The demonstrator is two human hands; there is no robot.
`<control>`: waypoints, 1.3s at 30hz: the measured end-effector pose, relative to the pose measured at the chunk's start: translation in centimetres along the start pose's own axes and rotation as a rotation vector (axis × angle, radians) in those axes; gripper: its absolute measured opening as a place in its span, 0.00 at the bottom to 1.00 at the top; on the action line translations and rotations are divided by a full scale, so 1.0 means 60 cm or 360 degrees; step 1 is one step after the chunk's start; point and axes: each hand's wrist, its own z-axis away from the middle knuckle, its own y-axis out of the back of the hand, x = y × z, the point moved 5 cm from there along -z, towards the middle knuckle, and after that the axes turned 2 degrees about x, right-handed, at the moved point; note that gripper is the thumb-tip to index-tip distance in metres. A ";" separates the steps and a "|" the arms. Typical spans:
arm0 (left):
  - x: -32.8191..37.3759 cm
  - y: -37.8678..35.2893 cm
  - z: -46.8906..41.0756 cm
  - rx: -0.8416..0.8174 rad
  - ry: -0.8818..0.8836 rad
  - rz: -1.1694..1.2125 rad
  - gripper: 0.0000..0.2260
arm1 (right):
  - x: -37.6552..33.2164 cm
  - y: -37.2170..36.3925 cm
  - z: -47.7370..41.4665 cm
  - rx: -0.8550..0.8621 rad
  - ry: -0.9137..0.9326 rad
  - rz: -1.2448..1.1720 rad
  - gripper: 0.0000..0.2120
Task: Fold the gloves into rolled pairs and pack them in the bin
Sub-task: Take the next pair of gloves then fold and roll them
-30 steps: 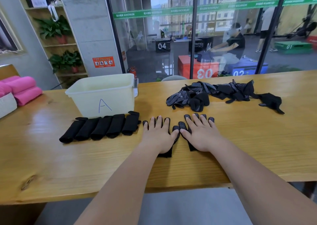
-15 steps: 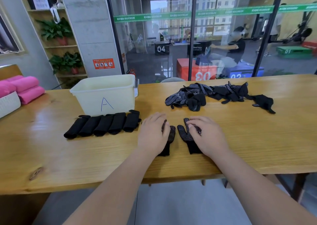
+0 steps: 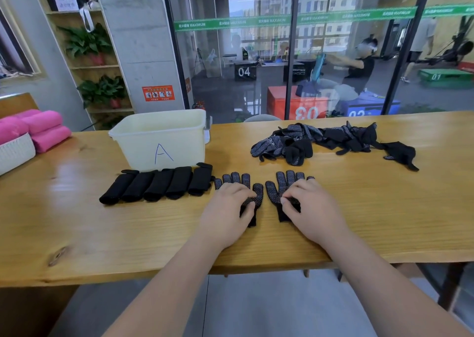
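Hands first: both forearms come up from the bottom of the frame and end near the centre, each hand sitting palm-down on its own glove on the table (image 3: 384, 208). Left hand (image 3: 225, 208) has its fingers bent, tips on the palm area of the left glove (image 3: 236, 178). Right hand (image 3: 311, 207) is pretty much the mirror image on the right glove (image 3: 283, 182). Honestly can't tell if either one is pinching the fabric or just pressing down with curled fingers. Both gloves lie flat, dotted side up. Their long axis runs from the near table edge toward the top of the frame, with fingertips pointing away from the person and cuffs toward them. The thumbs face each other with a strip of bare wood between. Just left of them is a row of five rolled pairs (image 3: 159, 186), side by side in front of the cream bin (image 3: 138, 146) marked A, left of centre. Pile of loose gloves (image 3: 320, 139) sits up and right of the hands, further back on the table.
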 end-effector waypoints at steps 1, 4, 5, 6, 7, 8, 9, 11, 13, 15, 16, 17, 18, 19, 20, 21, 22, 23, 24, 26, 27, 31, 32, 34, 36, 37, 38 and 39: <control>0.001 0.002 0.003 0.0028 -0.0022 -0.0031 0.12 | -0.002 -0.001 0.000 -0.0036 -0.0009 0.0018 0.11; 0.003 0.001 0.007 0.0010 -0.0030 -0.0093 0.10 | -0.007 -0.007 -0.001 -0.0133 0.0004 0.0043 0.11; 0.003 0.000 0.006 -0.0005 -0.0019 -0.0088 0.10 | -0.007 -0.008 -0.001 -0.0138 0.0018 0.0040 0.11; 0.004 -0.001 0.006 -0.0013 -0.0018 -0.0086 0.10 | -0.007 -0.008 -0.001 -0.0142 0.0026 0.0032 0.12; 0.004 -0.001 0.005 -0.0009 -0.0021 -0.0090 0.10 | -0.006 -0.009 0.000 -0.0146 0.0027 0.0019 0.12; 0.004 0.000 0.006 0.0012 -0.0022 -0.0094 0.10 | -0.006 -0.008 0.000 -0.0144 0.0029 0.0006 0.12; 0.003 0.002 0.006 0.0049 -0.0016 -0.0102 0.09 | -0.006 -0.008 0.000 -0.0131 0.0033 -0.0007 0.11; 0.002 0.008 0.007 0.0120 0.0013 -0.0157 0.08 | -0.005 -0.006 -0.001 -0.0072 0.0031 -0.0004 0.10; 0.001 0.008 0.008 0.0097 0.0057 -0.0228 0.07 | -0.003 -0.006 -0.001 -0.0039 -0.0003 0.0043 0.11; 0.000 0.006 0.008 0.0035 0.0106 -0.0239 0.07 | 0.000 -0.008 -0.001 -0.0065 -0.0034 0.0083 0.11; -0.001 0.005 0.008 0.0016 0.0132 -0.0223 0.06 | 0.000 -0.009 -0.001 -0.0080 -0.0033 0.0083 0.11; -0.003 0.005 0.007 0.0006 0.0150 -0.0202 0.06 | -0.001 -0.008 -0.001 -0.0090 -0.0023 0.0072 0.11; -0.004 0.005 0.006 -0.0003 0.0163 -0.0184 0.05 | -0.003 -0.007 -0.002 -0.0099 -0.0011 0.0058 0.11; -0.005 0.005 0.004 -0.0012 0.0170 -0.0169 0.04 | -0.005 -0.006 -0.002 -0.0109 0.0001 0.0048 0.11; -0.006 0.005 0.003 -0.0025 0.0179 -0.0154 0.04 | -0.007 -0.005 -0.003 -0.0121 0.0010 0.0046 0.11; -0.007 0.005 0.002 -0.0036 0.0192 -0.0145 0.03 | -0.008 -0.004 -0.003 -0.0130 0.0020 0.0050 0.12; -0.008 0.006 0.000 -0.0041 0.0213 -0.0144 0.04 | -0.009 -0.004 -0.003 -0.0132 0.0029 0.0061 0.12; -0.010 0.008 -0.002 -0.0034 0.0244 -0.0144 0.04 | -0.009 -0.004 -0.003 -0.0132 0.0033 0.0073 0.12; -0.011 0.012 -0.005 -0.0005 0.0281 -0.0130 0.04 | -0.008 -0.004 -0.003 -0.0133 0.0032 0.0078 0.12; -0.012 0.026 -0.010 0.0121 0.0385 -0.0007 0.04 | -0.007 -0.005 -0.003 -0.0144 0.0024 0.0058 0.11; -0.013 0.034 -0.014 0.0196 0.0463 0.0109 0.04 | -0.007 -0.005 -0.004 -0.0141 0.0023 0.0037 0.11; -0.003 0.050 -0.039 0.0381 0.0783 0.0626 0.04 | -0.003 -0.003 -0.006 -0.0077 0.0001 -0.0181 0.15; 0.004 0.047 -0.048 0.0397 0.0815 0.0709 0.03 | -0.001 -0.002 -0.006 -0.0072 -0.0005 -0.0264 0.18; 0.020 0.032 -0.066 0.0392 0.0822 0.0831 0.04 | 0.000 0.006 -0.004 -0.0090 -0.0002 -0.0475 0.25; 0.037 0.005 -0.080 0.0288 0.0785 0.0910 0.04 | -0.001 0.015 -0.002 -0.0111 -0.0013 -0.0656 0.31; 0.045 -0.011 -0.085 0.0205 0.0761 0.0935 0.03 | 0.000 0.018 -0.002 -0.0121 -0.0038 -0.0694 0.31; 0.051 -0.025 -0.088 0.0123 0.0734 0.0935 0.03 | 0.004 0.016 -0.002 -0.0141 -0.0069 -0.0683 0.27; 0.052 -0.036 -0.089 0.0062 0.0708 0.0912 0.03 | 0.008 0.009 -0.003 -0.0179 -0.0095 -0.0630 0.23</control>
